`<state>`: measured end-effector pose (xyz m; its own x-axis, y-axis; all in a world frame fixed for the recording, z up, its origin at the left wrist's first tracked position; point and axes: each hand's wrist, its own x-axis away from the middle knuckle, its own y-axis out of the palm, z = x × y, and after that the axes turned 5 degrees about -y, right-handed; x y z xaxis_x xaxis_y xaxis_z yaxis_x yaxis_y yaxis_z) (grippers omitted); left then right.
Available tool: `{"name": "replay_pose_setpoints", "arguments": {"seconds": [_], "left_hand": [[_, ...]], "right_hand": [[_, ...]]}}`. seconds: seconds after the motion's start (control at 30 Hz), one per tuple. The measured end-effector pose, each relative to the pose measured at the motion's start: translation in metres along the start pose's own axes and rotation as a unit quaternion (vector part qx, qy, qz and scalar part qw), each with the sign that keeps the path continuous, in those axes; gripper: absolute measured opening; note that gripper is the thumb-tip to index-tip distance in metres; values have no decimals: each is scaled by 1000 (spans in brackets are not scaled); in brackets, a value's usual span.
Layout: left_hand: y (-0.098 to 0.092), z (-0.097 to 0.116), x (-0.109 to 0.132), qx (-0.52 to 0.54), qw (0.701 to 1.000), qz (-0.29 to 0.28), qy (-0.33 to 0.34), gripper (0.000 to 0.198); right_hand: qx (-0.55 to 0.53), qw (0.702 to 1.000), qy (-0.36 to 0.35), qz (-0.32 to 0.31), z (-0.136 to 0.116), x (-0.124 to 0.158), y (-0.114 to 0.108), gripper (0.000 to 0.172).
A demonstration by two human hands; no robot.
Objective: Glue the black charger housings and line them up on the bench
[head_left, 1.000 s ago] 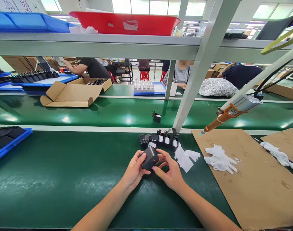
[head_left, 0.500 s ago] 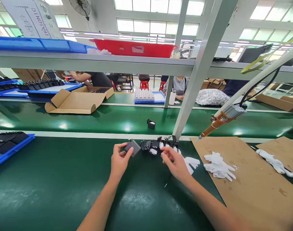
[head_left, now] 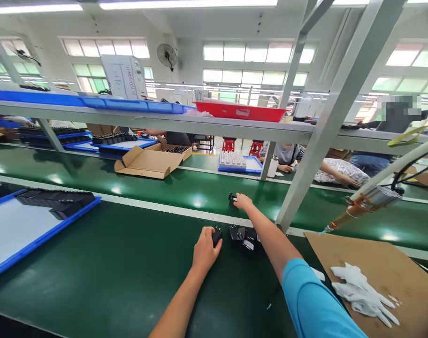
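My left hand [head_left: 205,249] rests on the green bench, its fingers wrapped round a small black charger block [head_left: 217,234]. My right hand [head_left: 242,201] is stretched far forward onto the green conveyor belt, fingers closed on a small black part [head_left: 232,199] that lies there. Between the two hands a cluster of black charger parts [head_left: 245,235] sits on the bench, just left of my right forearm.
A blue tray [head_left: 41,225] with black parts lies at left. Brown cardboard [head_left: 383,267] with white gloves [head_left: 362,291] lies at right, under an orange-tipped dispenser nozzle [head_left: 344,218]. A slanted metal post [head_left: 305,173] rises beside my right arm. Other people work across the belt.
The view has lifted. My right hand left the cluster and reached forward onto the belt to the lone black part. My left hand lowered its black block to the bench.
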<state>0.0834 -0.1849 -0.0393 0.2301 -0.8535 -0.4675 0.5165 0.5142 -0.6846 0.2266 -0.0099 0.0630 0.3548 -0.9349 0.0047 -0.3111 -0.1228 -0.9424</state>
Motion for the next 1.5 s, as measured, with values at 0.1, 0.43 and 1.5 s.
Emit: {"name": "replay_pose_setpoints", "arguments": {"seconds": [0.1, 0.43, 1.5], "left_hand": [[0, -1, -2, 15, 999, 39, 12, 26], [-34, 32, 8, 263, 963, 35, 42, 57], [-25, 72, 57, 380, 889, -254, -20, 39]], "right_hand": [[8, 999, -38, -15, -7, -1, -2, 34], [-88, 954, -284, 27, -12, 135, -32, 39], [-332, 924, -118, 148, 27, 267, 58, 56]]}}
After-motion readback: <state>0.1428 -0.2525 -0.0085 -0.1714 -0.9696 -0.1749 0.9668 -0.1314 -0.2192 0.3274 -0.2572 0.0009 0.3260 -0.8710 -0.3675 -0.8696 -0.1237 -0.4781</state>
